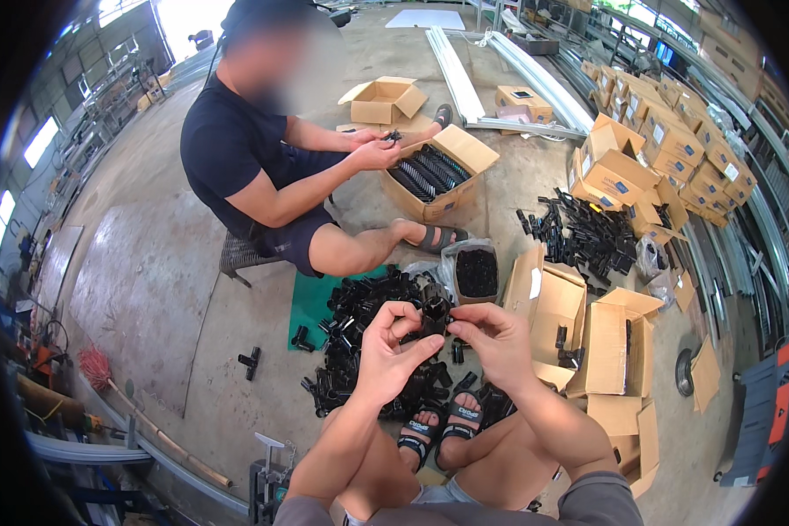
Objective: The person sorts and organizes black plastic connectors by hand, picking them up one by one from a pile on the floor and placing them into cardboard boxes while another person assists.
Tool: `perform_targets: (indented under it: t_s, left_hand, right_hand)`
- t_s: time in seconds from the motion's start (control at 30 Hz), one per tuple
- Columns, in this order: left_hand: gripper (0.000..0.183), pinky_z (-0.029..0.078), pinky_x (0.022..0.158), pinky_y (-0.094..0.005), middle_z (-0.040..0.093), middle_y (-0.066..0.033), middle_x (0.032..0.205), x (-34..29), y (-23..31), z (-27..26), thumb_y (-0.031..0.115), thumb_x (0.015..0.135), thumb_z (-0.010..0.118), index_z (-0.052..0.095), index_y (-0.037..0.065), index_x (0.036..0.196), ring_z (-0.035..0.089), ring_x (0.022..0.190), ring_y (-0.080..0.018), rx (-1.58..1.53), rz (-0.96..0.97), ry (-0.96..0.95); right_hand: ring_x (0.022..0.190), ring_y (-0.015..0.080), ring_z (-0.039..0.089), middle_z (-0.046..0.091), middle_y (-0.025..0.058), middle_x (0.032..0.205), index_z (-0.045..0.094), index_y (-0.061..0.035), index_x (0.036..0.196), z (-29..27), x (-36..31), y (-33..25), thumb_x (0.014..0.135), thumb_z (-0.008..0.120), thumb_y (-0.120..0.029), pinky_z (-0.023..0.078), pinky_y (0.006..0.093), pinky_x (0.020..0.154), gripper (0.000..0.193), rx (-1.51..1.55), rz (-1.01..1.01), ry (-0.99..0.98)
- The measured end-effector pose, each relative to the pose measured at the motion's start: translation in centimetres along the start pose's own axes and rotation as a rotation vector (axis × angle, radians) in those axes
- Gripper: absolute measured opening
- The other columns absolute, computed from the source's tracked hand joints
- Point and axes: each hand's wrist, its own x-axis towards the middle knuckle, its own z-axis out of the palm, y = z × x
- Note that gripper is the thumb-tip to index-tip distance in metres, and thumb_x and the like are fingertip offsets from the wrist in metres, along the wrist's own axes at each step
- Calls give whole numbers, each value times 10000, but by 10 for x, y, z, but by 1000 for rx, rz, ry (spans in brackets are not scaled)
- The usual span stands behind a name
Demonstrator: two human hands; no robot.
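In front of me, above a heap of black plastic fittings (359, 309), a black tubular plastic fitting (435, 309) is held up. My left hand (393, 352) grips it from the left, thumb and fingers closed on its side. My right hand (497, 344) is pinched closed against the fitting's right side; whatever small thing lies between its thumb and forefinger is too small to make out. Just beyond my hands stands an open carton lined with clear plastic (496, 254), full of small black parts (476, 273). My sandalled feet (462, 416) rest at the heap's near edge.
A seated person (237, 167) handles a small black part beside a carton of neatly rowed black pieces (465, 195). Open cartons (607, 351) stand to my right, with another black heap (579, 230) and stacked boxes (675, 131) beyond. A long-handled broom (162, 430) lies left.
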Motion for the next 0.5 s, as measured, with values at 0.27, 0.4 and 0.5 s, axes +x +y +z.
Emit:
perform_targets:
  t_s: [0.27, 0.4, 0.5]
  left_hand:
    - [359, 576, 894, -257, 654, -69, 1115, -2, 1, 3, -107, 857, 715, 492, 44, 1095, 621, 1045, -96, 3, -15, -6]
    - [359, 576, 888, -257, 658, -59, 1105, -2, 1, 3, -111, 850, 717, 500, 48, 1088, 618, 1022, -86, -13, -35, -15]
    - [361, 575, 874, -256, 658, -46, 1084, 0, 1, 5, -102, 843, 728, 508, 55, 1082, 618, 1002, -80, -62, -51, -3]
  right_hand:
    - [739, 206, 630, 652, 110, 832, 701, 1, 977, 0, 1, -9, 939, 689, -107, 492, 316, 673, 116, -475, -234, -9]
    - [764, 271, 621, 616, 135, 844, 665, -8, 1007, -3, 4, -7, 942, 663, -114, 495, 361, 682, 124, -628, -425, -40]
    - [785, 288, 624, 616, 135, 863, 650, -12, 1018, -2, -1, -21, 936, 663, -112, 499, 373, 698, 130, -563, -356, -42]
